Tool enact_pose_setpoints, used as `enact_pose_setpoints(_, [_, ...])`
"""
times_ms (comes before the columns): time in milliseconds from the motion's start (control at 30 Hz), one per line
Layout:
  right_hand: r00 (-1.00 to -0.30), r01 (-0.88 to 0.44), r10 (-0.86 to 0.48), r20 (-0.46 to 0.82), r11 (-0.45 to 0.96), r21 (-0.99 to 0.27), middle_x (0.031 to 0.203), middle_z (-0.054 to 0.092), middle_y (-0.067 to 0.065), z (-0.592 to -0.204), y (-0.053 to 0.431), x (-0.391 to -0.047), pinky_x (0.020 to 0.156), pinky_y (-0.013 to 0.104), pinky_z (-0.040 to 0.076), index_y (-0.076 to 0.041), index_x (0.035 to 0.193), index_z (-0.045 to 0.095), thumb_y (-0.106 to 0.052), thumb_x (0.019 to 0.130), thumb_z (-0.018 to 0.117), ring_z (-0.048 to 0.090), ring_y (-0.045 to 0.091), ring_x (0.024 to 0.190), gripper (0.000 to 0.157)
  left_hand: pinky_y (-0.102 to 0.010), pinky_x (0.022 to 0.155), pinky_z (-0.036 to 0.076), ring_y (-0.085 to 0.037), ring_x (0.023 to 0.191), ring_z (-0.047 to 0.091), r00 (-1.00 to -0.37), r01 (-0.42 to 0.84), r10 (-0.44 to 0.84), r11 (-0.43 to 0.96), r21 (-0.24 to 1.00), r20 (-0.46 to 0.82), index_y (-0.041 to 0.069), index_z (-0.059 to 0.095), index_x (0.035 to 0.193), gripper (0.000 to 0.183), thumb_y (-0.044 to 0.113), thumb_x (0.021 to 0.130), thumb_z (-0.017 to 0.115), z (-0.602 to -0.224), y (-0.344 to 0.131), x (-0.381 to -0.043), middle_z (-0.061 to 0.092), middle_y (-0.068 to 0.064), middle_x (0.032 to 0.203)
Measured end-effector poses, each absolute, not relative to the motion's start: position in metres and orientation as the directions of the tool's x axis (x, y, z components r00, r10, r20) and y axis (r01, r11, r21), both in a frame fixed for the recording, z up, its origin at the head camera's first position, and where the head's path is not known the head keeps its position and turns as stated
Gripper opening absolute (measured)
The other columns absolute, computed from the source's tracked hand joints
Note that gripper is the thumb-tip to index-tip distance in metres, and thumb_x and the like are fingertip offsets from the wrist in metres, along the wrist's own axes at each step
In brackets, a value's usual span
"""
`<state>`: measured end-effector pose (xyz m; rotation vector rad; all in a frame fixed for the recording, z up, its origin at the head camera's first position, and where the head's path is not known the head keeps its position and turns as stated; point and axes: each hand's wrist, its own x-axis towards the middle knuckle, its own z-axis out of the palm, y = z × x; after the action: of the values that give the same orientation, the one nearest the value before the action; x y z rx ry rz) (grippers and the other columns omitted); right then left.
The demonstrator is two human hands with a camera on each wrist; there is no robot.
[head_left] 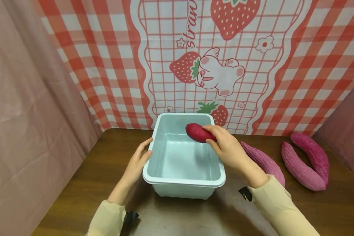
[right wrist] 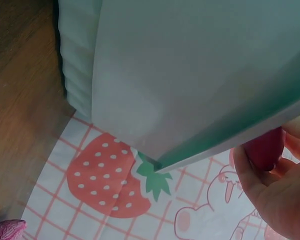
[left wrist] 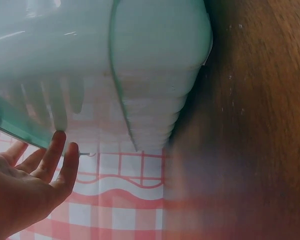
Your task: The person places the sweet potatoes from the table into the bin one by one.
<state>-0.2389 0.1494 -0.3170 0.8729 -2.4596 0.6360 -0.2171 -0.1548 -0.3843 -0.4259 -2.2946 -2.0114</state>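
Note:
A dark red sweet potato [head_left: 197, 132] is held in my right hand [head_left: 228, 149], over the right part of a pale blue-green plastic basin [head_left: 181, 182]. The fingers and thumb grip its right end, and its rounded left end points into the basin. In the right wrist view the sweet potato [right wrist: 266, 149] shows between the fingers, just past the basin's rim. My left hand [head_left: 135, 164] is at the basin's left rim, fingertips right at the edge. From the left wrist view, the fingers of this hand [left wrist: 35, 185] are spread and loosely bent beside the basin wall.
On the brown wooden table [head_left: 85, 183], right of the basin, lies a long pink-purple vegetable [head_left: 264, 160], partly behind my right forearm. Two more, one pale [head_left: 301, 168] and one darker [head_left: 312, 152], lie farther right. A red-checked strawberry cloth [head_left: 121, 65] hangs behind the table.

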Motion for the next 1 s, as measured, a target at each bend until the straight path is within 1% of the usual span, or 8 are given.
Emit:
enact_pose_setpoints(100, [-0.704, -0.669, -0.486, 0.518, 0.699, -0.253, 0.118, 0.054, 0.005, -0.316, 0.146, -0.240, 0.084, 0.040, 0.045, -0.011, 0.125, 0.049, -0.018, 0.088, 0.058, 0.051, 0.018, 0.102, 0.038, -0.029, 0.076, 0.048, -0.033, 0.103, 0.053, -0.958, 0.257, 0.160, 0.107, 0.961, 0.238, 0.016, 0.034, 0.138, 0.044, 0.022, 0.096, 0.043, -0.385, -0.155, -0.218, 0.052, -0.027, 0.119])
enact_pose_setpoints(300, [-0.717, -0.669, -0.520, 0.464, 0.701, -0.247, 0.120, 0.054, 0.003, -0.313, 0.140, -0.239, 0.086, 0.040, 0.044, -0.013, 0.125, 0.049, -0.019, 0.088, 0.058, 0.050, 0.018, 0.106, 0.039, -0.028, 0.075, 0.048, -0.032, 0.102, 0.053, -0.958, 0.259, 0.155, 0.115, 0.959, 0.240, 0.015, 0.035, 0.138, 0.044, 0.021, 0.096, 0.043, -0.385, -0.156, -0.218, 0.052, -0.027, 0.119])
enact_pose_setpoints(600, [-0.677, -0.716, -0.589, 0.442, 0.665, -0.211, 0.117, 0.056, 0.003, -0.319, 0.133, -0.239, 0.084, 0.038, 0.046, -0.012, 0.122, 0.052, -0.016, 0.087, 0.060, 0.053, 0.016, 0.104, 0.036, -0.028, 0.075, 0.049, -0.032, 0.103, 0.053, -0.958, 0.258, 0.157, 0.115, 0.959, 0.238, 0.017, 0.036, 0.138, 0.043, 0.022, 0.096, 0.044, -0.386, -0.155, -0.218, 0.052, -0.025, 0.120])
enact_pose_setpoints(800, [-0.667, -0.733, -0.638, 0.383, 0.654, -0.187, 0.118, 0.056, 0.005, -0.319, 0.128, -0.237, 0.083, 0.038, 0.047, -0.012, 0.123, 0.052, -0.020, 0.087, 0.060, 0.054, 0.017, 0.104, 0.037, -0.028, 0.075, 0.048, -0.032, 0.104, 0.052, -0.958, 0.261, 0.154, 0.115, 0.959, 0.242, 0.017, 0.036, 0.138, 0.043, 0.022, 0.096, 0.044, -0.386, -0.155, -0.218, 0.051, -0.024, 0.121])
enact_pose_setpoints(1000, [-0.650, -0.753, -0.684, 0.332, 0.638, -0.159, 0.113, 0.058, 0.004, -0.318, 0.124, -0.238, 0.081, 0.036, 0.048, -0.012, 0.119, 0.055, -0.019, 0.086, 0.061, 0.055, 0.015, 0.101, 0.034, -0.029, 0.075, 0.049, -0.034, 0.104, 0.052, -0.957, 0.265, 0.152, 0.114, 0.957, 0.247, 0.017, 0.036, 0.138, 0.043, 0.022, 0.096, 0.044, -0.386, -0.155, -0.218, 0.051, -0.024, 0.121])
